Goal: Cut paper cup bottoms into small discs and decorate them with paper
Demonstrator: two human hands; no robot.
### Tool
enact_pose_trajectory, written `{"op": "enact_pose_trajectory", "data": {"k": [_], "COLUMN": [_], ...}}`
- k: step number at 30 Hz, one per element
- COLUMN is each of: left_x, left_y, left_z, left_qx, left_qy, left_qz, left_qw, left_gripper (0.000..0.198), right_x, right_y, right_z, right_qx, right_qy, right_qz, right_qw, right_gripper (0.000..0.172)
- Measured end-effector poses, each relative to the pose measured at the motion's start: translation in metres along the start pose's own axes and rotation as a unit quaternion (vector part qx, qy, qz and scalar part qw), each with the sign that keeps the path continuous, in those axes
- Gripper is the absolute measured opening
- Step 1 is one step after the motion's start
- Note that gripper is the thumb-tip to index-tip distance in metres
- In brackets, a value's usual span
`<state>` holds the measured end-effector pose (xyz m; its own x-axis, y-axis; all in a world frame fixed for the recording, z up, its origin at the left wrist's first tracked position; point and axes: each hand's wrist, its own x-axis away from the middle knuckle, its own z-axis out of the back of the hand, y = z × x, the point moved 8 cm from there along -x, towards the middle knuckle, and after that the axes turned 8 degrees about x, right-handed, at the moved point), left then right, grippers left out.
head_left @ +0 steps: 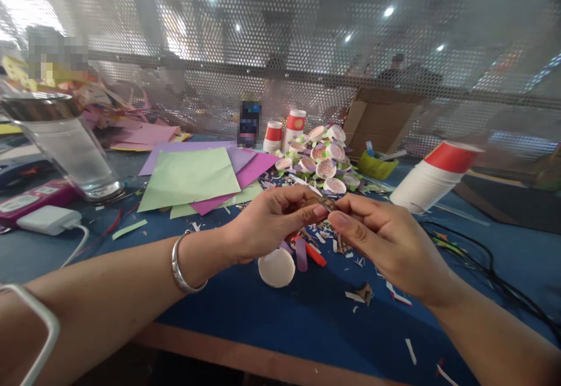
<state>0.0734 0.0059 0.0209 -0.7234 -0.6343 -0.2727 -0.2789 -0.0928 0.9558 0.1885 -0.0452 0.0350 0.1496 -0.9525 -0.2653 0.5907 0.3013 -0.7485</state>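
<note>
My left hand [280,216] and my right hand [390,243] meet over the middle of the table. Both pinch a small, thin brownish piece [326,203] between thumb and fingers; most of it is hidden, so I cannot tell its exact kind. Below my left hand lies a round white paper cup bottom [276,268]. Beside it are a purple paper strip [301,254] and an orange-red tool or pen [315,254], partly covered by my fingers. A torn brown scrap [364,293] lies under my right hand.
Behind my hands rises a heap of cut cup bottoms [325,168]. Coloured paper sheets [188,178] lie left, near a water-filled glass bottle [79,152]. Stacked paper cups [433,178] tilt at right, near black cables [491,263]. A perforated metal screen [280,41] stands behind.
</note>
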Motion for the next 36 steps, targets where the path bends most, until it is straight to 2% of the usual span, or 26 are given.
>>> {"op": "enact_pose_trajectory", "data": {"k": [5, 10, 15, 20, 26, 31, 36], "left_x": [0.0, 0.002, 0.002, 0.002, 0.001, 0.002, 0.004], "left_y": [-0.004, -0.012, -0.019, -0.012, -0.009, -0.017, -0.02], "left_z": [-0.002, -0.003, -0.006, -0.005, 0.003, -0.004, -0.004], "left_qx": [0.025, 0.06, 0.114, 0.081, 0.08, 0.074, 0.059], "left_qy": [-0.002, -0.005, -0.017, -0.017, 0.037, 0.008, 0.007], "left_qz": [0.008, 0.036, 0.059, 0.045, 0.03, 0.042, 0.048], "left_qw": [1.0, 0.998, 0.992, 0.996, 0.996, 0.996, 0.997], "left_gripper": [0.039, 0.03, 0.026, 0.029, 0.032, 0.028, 0.025], "right_x": [-0.001, 0.001, 0.002, 0.002, 0.002, 0.0, -0.002], "right_y": [0.003, 0.01, 0.006, 0.002, 0.009, 0.009, 0.013], "right_z": [-0.002, -0.003, 0.0, 0.003, 0.001, -0.003, -0.003], "right_qx": [0.004, -0.005, 0.032, 0.069, 0.051, 0.035, 0.027], "right_qy": [-0.004, -0.008, 0.003, 0.011, 0.004, -0.011, -0.004], "right_qz": [-0.006, -0.015, 0.003, 0.012, -0.018, -0.021, -0.036], "right_qw": [1.0, 1.0, 0.999, 0.997, 0.999, 0.999, 0.999], "right_gripper": [0.042, 0.044, 0.045, 0.049, 0.048, 0.049, 0.045]}}
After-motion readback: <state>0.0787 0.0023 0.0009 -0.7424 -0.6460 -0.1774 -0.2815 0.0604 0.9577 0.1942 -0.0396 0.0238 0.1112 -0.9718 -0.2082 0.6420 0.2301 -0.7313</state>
